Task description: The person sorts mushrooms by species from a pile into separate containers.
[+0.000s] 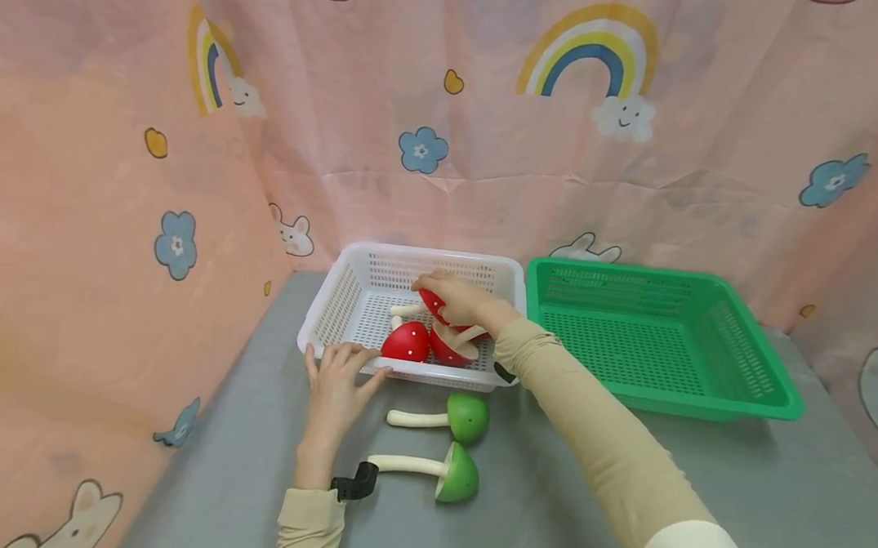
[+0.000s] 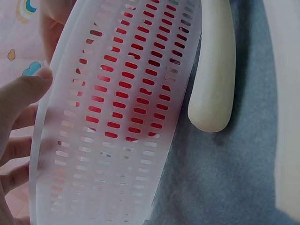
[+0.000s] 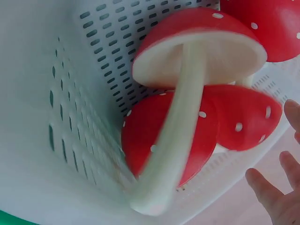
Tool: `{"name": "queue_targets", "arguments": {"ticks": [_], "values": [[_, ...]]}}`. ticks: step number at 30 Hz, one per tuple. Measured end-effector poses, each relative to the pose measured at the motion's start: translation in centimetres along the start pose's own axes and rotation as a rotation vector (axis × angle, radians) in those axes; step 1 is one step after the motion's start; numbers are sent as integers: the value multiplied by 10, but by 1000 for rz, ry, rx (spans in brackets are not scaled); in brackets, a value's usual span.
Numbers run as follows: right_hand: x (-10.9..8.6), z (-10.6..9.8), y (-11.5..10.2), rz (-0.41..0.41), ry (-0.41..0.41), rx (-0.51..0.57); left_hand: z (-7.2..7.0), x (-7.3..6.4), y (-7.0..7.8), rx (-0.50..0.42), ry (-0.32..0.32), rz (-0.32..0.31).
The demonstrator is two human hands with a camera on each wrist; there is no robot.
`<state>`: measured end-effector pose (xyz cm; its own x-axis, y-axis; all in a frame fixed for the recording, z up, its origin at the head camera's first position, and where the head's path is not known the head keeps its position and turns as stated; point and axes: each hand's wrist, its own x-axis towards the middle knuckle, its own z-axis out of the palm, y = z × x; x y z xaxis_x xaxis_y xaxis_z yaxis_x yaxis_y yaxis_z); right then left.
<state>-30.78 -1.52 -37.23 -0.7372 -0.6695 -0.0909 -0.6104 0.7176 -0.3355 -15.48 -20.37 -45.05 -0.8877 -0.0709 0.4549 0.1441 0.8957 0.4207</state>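
My left hand (image 1: 334, 384) grips the near rim of a white basket (image 1: 306, 325), thumb on one side of the rim, as the left wrist view also shows. My right hand (image 1: 462, 298) is inside that basket, just over a red toy mushroom (image 1: 432, 301) with white dots; in the right wrist view its fingers (image 3: 269, 190) are spread, with a gap to the red cap (image 3: 246, 117). Several red mushrooms lie together in the basket. One mushroom (image 1: 452, 346) leans on its side, its pale stem (image 3: 176, 126) slanting toward the green basket.
A green basket (image 1: 762, 353) stands to the right of the white one. Two green mushrooms lie on the grey table (image 1: 546, 508) in front: one mushroom (image 1: 467, 417) nearer the white basket, the other (image 1: 460, 475) closer to me. A patterned pink curtain (image 1: 374, 83) hangs behind and at the sides.
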Motion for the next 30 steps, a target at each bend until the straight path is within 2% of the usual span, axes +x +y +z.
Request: {"name": "queue_targets", "arguments": {"ticks": [7, 14, 22, 30], "values": [[-13, -6, 5, -22, 0, -1, 2, 1, 2, -7, -3, -3], [-29, -10, 11, -35, 37, -23, 2, 2, 4, -7, -6, 0], [-48, -11, 23, -87, 196, 16, 0, 1, 7, 9, -7, -6], [-67, -10, 33, -31, 235, 62, -5, -1, 7, 21, -11, -4]]}}
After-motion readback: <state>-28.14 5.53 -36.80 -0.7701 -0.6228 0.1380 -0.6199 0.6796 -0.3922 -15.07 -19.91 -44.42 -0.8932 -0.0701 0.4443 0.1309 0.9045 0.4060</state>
